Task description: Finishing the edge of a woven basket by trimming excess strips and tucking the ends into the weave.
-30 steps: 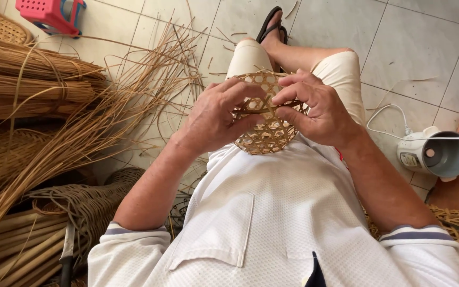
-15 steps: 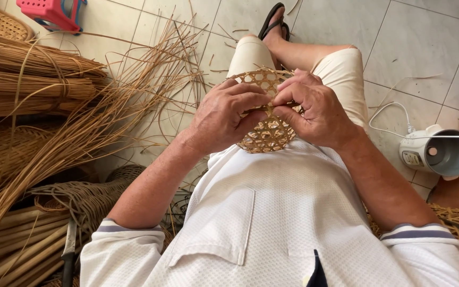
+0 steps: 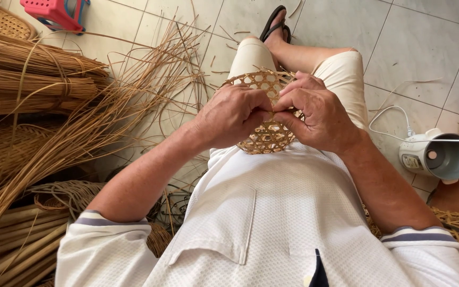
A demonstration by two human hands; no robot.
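Note:
A small round woven basket (image 3: 265,135) of pale cane with an open lattice rests on my lap. My left hand (image 3: 230,114) grips its left side, fingers curled over the weave. My right hand (image 3: 317,114) holds the right side, thumb and fingers pinching at the middle where both hands meet. Both hands cover most of the basket's centre; only its upper rim and lower edge show.
Bundles of cane strips (image 3: 33,69) and loose long strands (image 3: 107,122) lie on the tiled floor at left. Woven pieces (image 3: 6,154) sit beneath them. A pink plastic stool (image 3: 54,11) stands at top left. A small white appliance (image 3: 436,157) with a cord is at right.
My hands have drawn closer together over the basket's middle, fingertips now meeting. The basket has stayed on my lap.

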